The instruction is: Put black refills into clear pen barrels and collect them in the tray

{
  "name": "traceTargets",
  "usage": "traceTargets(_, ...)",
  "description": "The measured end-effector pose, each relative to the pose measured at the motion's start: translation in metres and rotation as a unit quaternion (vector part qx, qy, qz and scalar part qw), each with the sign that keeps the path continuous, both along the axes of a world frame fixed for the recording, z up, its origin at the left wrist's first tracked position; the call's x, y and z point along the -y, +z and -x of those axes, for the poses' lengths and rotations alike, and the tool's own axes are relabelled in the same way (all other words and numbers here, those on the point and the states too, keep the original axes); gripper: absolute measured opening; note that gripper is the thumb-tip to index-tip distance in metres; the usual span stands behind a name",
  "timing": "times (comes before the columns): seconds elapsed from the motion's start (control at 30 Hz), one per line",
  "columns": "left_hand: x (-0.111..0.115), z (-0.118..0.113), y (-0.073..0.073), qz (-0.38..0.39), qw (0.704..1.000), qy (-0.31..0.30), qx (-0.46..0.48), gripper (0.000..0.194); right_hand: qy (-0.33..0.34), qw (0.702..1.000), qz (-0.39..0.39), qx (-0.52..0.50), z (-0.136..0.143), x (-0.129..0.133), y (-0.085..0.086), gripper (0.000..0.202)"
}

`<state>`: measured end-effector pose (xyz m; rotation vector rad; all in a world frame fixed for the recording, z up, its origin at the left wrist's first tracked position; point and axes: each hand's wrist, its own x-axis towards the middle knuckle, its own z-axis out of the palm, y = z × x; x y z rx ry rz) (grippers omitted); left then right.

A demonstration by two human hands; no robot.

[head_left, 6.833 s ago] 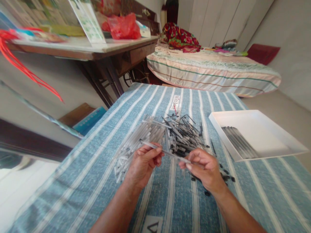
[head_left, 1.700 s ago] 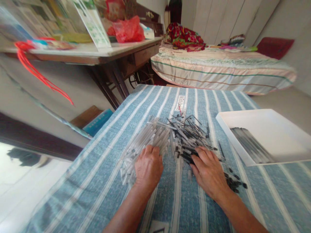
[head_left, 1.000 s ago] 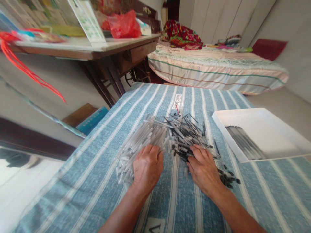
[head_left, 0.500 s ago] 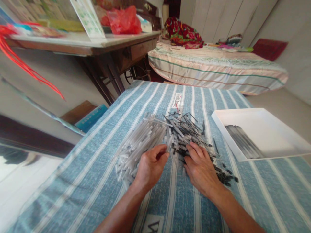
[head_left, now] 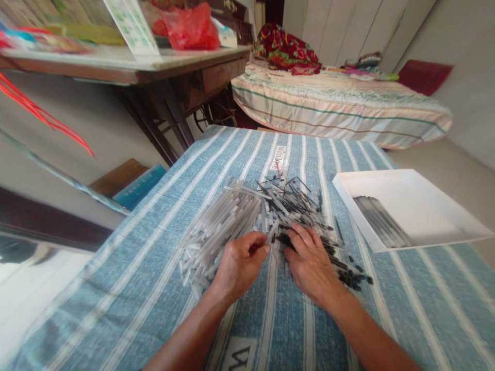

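Note:
My left hand [head_left: 242, 263] is closed in a pinch, and a clear plastic tube [head_left: 272, 233] sticks up from its fingertips. Beside it on the left lies a heap of translucent plastic tubes [head_left: 232, 211], mostly lined up lengthwise. My right hand [head_left: 311, 263] bends over a loose pile of thin black sticks [head_left: 296, 193], like pen refills, mixed with clear pieces. Its fingers are curled together with the tips down among the black pieces; what they grip is hidden. Small black caps [head_left: 353, 278] lie scattered to the right of that hand.
A white open box [head_left: 429, 206] stands at the right, holding a row of dark-cored clear sticks [head_left: 381, 219]. Blue striped cloth [head_left: 154, 278] covers the table. Back left is a wooden desk [head_left: 154, 72] with a red plastic bag [head_left: 191, 28]; a bed [head_left: 340, 103] stands behind.
The view has shifted slightly, moving the scene left and up. A clear tube now shows at my left fingertips, and my right hand has come a little closer to the left.

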<state>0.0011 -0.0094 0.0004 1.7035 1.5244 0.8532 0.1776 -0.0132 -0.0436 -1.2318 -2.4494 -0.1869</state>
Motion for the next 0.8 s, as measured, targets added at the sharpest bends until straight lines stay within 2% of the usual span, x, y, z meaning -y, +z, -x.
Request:
traceTargets(0.2,0.001,-0.002,0.004,0.023,0.999,-0.022,-0.026,0.013,0.025,0.998,-0.001,-0.059,-0.004,-0.002,0.007,0.018)
traceTargets(0.37,0.001,-0.001,0.004,0.023,0.997,-0.046,-0.060,0.012,-0.003,1.000,0.024,-0.006,-0.008,-0.003,0.007,0.014)
traceTargets(0.57,0.001,-0.002,0.004,0.008,0.995,-0.060,-0.081,0.011,0.020,0.999,0.031,0.008,-0.004,-0.003,0.003,0.015)
traceTargets(0.8,0.000,0.000,0.001,0.013,0.993,-0.077,-0.094,0.014,0.044,0.992,-0.006,-0.119,-0.015,-0.005,0.015,0.016)
